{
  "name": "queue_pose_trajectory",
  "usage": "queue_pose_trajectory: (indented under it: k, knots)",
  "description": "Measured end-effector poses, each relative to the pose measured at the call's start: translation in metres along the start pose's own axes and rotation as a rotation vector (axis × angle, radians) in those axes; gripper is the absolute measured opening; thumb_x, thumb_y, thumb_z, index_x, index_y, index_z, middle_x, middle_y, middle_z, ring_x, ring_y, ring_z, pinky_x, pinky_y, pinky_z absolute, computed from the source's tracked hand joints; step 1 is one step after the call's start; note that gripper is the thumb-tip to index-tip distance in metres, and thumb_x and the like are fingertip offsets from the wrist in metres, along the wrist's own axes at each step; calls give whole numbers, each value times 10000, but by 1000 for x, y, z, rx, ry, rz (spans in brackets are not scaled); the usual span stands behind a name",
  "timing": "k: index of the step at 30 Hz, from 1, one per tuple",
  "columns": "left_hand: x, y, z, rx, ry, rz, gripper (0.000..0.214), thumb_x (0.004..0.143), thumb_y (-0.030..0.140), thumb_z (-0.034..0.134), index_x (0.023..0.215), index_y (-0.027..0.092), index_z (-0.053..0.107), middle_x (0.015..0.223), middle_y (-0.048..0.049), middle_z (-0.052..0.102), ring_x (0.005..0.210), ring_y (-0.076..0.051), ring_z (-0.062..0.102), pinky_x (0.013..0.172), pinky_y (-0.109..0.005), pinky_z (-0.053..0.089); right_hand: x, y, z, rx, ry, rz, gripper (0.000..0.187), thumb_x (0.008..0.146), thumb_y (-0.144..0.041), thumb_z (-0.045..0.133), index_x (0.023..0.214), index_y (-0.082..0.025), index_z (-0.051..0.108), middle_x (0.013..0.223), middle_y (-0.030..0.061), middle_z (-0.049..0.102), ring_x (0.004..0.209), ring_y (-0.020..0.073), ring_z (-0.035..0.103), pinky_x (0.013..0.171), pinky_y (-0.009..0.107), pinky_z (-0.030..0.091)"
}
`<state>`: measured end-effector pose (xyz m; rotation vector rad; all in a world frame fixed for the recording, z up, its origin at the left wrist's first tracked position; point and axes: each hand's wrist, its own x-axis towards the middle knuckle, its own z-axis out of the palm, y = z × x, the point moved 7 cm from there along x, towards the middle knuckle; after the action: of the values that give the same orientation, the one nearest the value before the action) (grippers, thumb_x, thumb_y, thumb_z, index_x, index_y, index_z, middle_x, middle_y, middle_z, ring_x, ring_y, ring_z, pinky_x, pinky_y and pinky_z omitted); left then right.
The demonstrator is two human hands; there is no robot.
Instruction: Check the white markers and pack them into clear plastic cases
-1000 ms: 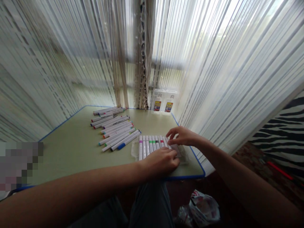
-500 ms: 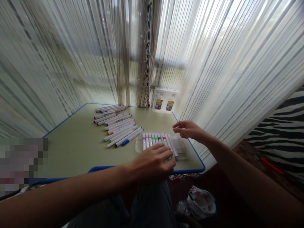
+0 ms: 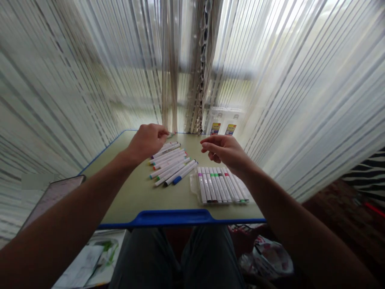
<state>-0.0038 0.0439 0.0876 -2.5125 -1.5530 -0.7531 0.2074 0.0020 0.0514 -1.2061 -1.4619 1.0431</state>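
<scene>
My left hand is over the far-left group of markers, its fingers bent down and slightly apart; it hides several of them. Nothing shows in its fingers. White markers with coloured ends lie in a loose slanted row just below it. My right hand hovers above the right part of the table, fingers loosely curled and thumb apart, with no object visible in it. Under that hand, a clear plastic case holds a row of white markers with purple, green, black and red bands; my right forearm covers part of its right side.
A pale green table with a blue rim carries everything. Two clear packages stand at its back edge against string curtains. A tablet-like device is at the left. A plastic bag lies below, right.
My left hand has gone from the marker case up and left to the loose markers. My right hand has shifted somewhat left, and the view has turned left. The case's markers are now uncovered.
</scene>
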Motion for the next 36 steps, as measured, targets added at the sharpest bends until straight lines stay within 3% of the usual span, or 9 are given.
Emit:
queue_pose_trajectory:
  k: [3, 6, 10, 15, 19, 24, 27, 31, 36]
  knots:
    - [4, -21, 10, 17, -73, -47, 296, 921, 174, 501, 1079, 89, 737, 900, -53, 726, 826, -146, 629, 846, -309, 485, 17, -6, 30, 18, 25, 19, 34, 853, -151, 662, 876, -129, 674, 737, 26, 675, 496, 49, 508, 410, 167, 331]
    - [6, -43, 34, 19, -183, -150, 228, 865, 197, 588, 979, 103, 762, 877, -91, 744, 790, -176, 658, 788, -307, 508, 35, -7, 55, -61, 9, 41, 59, 848, -132, 664, 902, -115, 681, 750, 35, 683, 508, 60, 525, 443, 178, 383]
    - [5, -52, 55, 40, -167, -156, 224, 853, 230, 584, 946, 150, 771, 950, -110, 760, 874, -217, 682, 824, -324, 519, 48, -1, 74, -289, -66, -43, 151, 853, -233, 699, 916, -100, 731, 754, 70, 712, 583, 114, 594, 532, 229, 453]
    - [0, -44, 57, 41, -63, -151, 240, 865, 265, 562, 933, 165, 770, 944, -112, 760, 910, -257, 689, 837, -368, 524, 49, 14, 72, -695, -158, -115, 146, 868, -254, 682, 887, -137, 768, 833, 91, 765, 737, 185, 685, 651, 271, 488]
    - [0, -39, 66, -6, -117, -82, 219, 837, 248, 592, 899, 146, 775, 898, -110, 760, 861, -245, 686, 841, -360, 511, 47, 16, 69, -923, -185, -141, 106, 842, -187, 681, 864, -155, 779, 889, 93, 780, 790, 195, 706, 685, 266, 481]
    - [-3, -32, 63, -188, -161, 18, 182, 792, 269, 648, 837, 154, 781, 776, -60, 744, 710, -182, 656, 727, -300, 485, 37, 14, 69, -933, -155, -215, 125, 826, -171, 674, 875, -158, 789, 872, 73, 785, 786, 184, 707, 691, 255, 457]
    - [-8, -26, 64, -252, -282, 37, 153, 744, 250, 691, 817, 157, 787, 704, -37, 722, 642, -157, 630, 665, -270, 461, 29, 11, 71, -979, -108, -291, 173, 863, -188, 618, 876, -161, 789, 845, 77, 777, 762, 192, 695, 690, 278, 436]
    - [-15, -22, 73, -249, -437, 39, 155, 706, 222, 698, 806, 155, 796, 678, -40, 713, 631, -164, 628, 614, -263, 429, 23, 10, 71, -1019, -55, -331, 202, 891, -223, 593, 870, -160, 784, 847, 99, 765, 773, 199, 685, 699, 290, 420]
    - [-18, -22, 80, -185, -450, 35, 141, 715, 230, 675, 749, 159, 791, 699, -58, 727, 661, -188, 642, 608, -282, 404, 20, 10, 74, -989, -40, -361, 209, 894, -245, 602, 844, -157, 785, 800, 84, 758, 694, 174, 659, 652, 285, 389]
